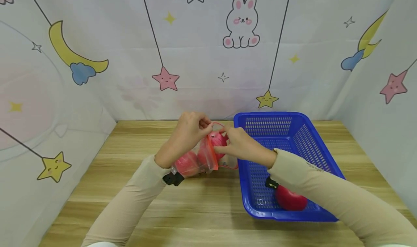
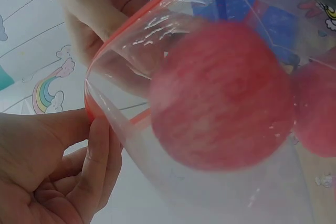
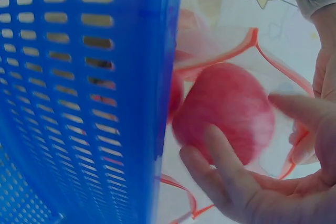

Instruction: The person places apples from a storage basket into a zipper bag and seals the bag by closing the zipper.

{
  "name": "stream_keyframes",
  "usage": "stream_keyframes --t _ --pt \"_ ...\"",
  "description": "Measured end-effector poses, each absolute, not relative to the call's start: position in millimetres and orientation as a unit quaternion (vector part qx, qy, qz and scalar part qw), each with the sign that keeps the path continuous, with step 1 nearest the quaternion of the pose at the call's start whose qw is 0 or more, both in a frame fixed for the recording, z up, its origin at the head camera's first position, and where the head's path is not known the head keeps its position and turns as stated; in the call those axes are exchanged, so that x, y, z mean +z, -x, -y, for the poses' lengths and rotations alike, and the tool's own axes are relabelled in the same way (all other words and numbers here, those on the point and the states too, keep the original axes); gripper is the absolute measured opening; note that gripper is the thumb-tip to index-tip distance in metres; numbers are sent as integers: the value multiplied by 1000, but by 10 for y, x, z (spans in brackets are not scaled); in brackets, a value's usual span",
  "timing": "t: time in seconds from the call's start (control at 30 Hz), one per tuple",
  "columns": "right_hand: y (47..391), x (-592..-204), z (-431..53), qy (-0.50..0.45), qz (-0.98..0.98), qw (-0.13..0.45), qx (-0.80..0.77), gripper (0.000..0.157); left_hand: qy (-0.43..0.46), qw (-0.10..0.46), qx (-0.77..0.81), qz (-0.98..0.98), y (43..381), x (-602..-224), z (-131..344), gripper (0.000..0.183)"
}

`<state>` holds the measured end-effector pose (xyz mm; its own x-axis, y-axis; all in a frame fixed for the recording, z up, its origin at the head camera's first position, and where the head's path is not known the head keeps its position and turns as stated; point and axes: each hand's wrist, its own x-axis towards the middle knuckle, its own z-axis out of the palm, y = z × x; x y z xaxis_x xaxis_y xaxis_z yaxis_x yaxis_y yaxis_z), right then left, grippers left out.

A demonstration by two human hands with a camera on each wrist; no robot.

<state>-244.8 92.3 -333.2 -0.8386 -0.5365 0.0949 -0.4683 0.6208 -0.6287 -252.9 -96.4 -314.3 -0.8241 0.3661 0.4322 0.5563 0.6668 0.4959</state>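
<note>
My left hand (image 1: 190,129) pinches the red-edged rim of a clear zip bag (image 1: 213,154) above the wooden table. In the left wrist view, the thumb and fingers of that left hand (image 2: 68,171) meet on the rim. At the bag's mouth my right hand (image 1: 242,143) holds a red apple (image 1: 219,140); fingers and thumb lie on opposite sides of this apple (image 3: 226,114) in the right wrist view. More red apples (image 1: 186,164) are inside the bag, seen through the plastic. Another red apple (image 1: 291,200) lies in the blue basket (image 1: 243,189), partly covered by my right sleeve.
The blue basket stands to the right of the bag, its side wall (image 3: 131,98) close beside my right hand. A wooden table (image 1: 182,211) carries everything. Behind it hangs a white cloth (image 1: 202,51) with cartoon stars, moons and a rabbit.
</note>
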Motion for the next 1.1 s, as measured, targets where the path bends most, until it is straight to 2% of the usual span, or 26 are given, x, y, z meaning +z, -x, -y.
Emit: stream_keyframes --t 0.2,0.7,1.1 --pt "2434 -3330 -945 273 -902 69 -328 43 257 156 -324 897 2523 -3146 970 8" --pt "2431 -3184 -1185 307 -898 68 -308 19 252 155 -321 900 2524 -3142 956 9" --pt "2383 -3106 -1462 316 -901 90 -281 24 243 158 -318 903 2550 -3133 973 10"
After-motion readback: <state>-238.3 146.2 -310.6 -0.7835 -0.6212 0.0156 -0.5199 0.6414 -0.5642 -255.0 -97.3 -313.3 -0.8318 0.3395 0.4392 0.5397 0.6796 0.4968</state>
